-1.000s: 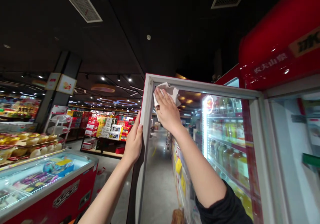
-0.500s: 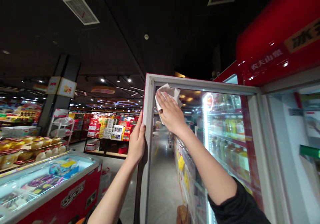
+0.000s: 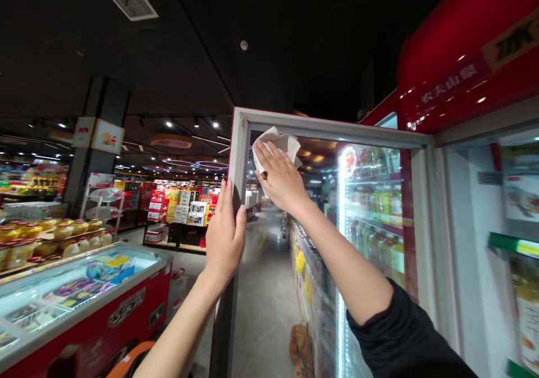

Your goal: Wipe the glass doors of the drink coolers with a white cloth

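Note:
A glass fridge door (image 3: 241, 142) with a pale grey frame stands swung open in front of me. My left hand (image 3: 224, 237) grips the door's outer upright edge, fingers up along the outside and thumb on the inner side. Near the top left corner of the pane, my right hand (image 3: 280, 176) presses a crumpled white paper towel (image 3: 284, 142) against the glass. Its fingers lie nearly flat over the towel, and part of the towel sticks out beyond them.
To the right is the red drinks fridge (image 3: 442, 80) with shelves and bottles. A red chest freezer (image 3: 138, 305) stands at lower left, jars (image 3: 63, 229) behind it. Boxed goods (image 3: 181, 206) sit on a display farther back. Through the glass an aisle floor (image 3: 261, 288) shows.
The right hand and towel remain at the pane's top left corner, slightly nearer the frame. The left hand's thumb has come further round the door edge. The view has tilted slightly downward.

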`<state>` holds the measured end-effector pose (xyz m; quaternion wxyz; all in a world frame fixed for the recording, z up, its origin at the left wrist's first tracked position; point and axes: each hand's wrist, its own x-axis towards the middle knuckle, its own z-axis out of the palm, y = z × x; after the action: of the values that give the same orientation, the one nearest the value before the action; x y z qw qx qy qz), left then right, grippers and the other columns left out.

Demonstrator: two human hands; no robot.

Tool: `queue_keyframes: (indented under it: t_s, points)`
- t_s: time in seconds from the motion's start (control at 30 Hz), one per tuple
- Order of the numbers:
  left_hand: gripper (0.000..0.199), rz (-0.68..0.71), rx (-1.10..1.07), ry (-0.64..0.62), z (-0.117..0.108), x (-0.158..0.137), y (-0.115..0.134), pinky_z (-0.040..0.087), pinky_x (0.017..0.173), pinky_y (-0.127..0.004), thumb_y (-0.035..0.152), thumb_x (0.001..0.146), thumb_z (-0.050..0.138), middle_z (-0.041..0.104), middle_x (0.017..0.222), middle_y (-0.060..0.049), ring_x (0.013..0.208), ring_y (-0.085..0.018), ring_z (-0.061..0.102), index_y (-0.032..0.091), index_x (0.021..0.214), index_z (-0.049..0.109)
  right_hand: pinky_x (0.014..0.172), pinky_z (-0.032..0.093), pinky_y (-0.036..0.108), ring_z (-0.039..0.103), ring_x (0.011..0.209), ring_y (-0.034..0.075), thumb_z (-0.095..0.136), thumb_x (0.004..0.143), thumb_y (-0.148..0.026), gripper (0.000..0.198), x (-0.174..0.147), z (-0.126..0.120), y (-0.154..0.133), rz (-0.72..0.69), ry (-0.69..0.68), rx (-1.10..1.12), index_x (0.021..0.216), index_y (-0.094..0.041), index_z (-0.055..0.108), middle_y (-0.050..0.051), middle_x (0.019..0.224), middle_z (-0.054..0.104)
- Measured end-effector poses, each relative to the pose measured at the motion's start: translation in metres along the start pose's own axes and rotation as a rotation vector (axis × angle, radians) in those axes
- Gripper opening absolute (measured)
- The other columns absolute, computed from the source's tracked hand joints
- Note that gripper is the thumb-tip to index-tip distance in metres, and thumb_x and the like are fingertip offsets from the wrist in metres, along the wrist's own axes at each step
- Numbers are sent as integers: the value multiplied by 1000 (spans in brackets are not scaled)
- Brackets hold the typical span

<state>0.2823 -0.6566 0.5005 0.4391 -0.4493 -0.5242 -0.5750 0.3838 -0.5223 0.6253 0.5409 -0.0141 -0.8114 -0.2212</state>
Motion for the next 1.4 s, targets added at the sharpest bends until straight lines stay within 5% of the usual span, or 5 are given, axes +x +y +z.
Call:
queue_keyframes:
  t_s: [0.33, 0.6, 0.8, 1.13, 1.4]
  points:
    - [84, 12, 273, 87, 19, -7, 7, 36, 137, -59, 34, 107, 59, 30, 183, -26, 171, -40, 32, 13, 179, 20, 144, 18, 58, 16, 176, 28, 36, 114, -35, 72, -18, 8, 42, 182, 173, 73, 181, -22, 17, 3, 189, 23]
    - [72, 30, 283, 105, 22, -9, -8, 32, 138, -54, 34, 112, 49, 32, 183, -23, 172, -35, 28, 16, 178, 25, 145, 20, 53, 22, 175, 27, 43, 110, -26, 72, -27, 10, 15, -97, 11, 127, 180, -23, 25, -1, 187, 27]
    - [71, 13, 323, 118, 24, -8, -10, 33, 138, -54, 36, 112, 48, 33, 183, -23, 172, -35, 29, 16, 177, 27, 144, 20, 58, 21, 175, 30, 43, 110, -25, 74, -46, 4, 62, 14, 53, 87, 180, -19, 22, 4, 188, 26]
    - [69, 84, 503, 125, 20, -10, -8, 46, 130, -60, 31, 114, 44, 38, 179, -28, 168, -40, 38, 15, 178, 24, 142, 34, 52, 38, 169, 25, 36, 97, 6, 79, -9, 4, 13, -122, 124, 201, 171, -19, 48, 5, 178, 47]
    - [70, 68, 537, 168, 21, -13, -3, 63, 113, -50, 30, 114, 47, 44, 176, -26, 161, -39, 50, 21, 179, 24, 141, 35, 55, 40, 168, 26, 33, 98, 8, 80, -33, -3, 60, 6, 228, 152, 170, -22, 48, 5, 175, 50]
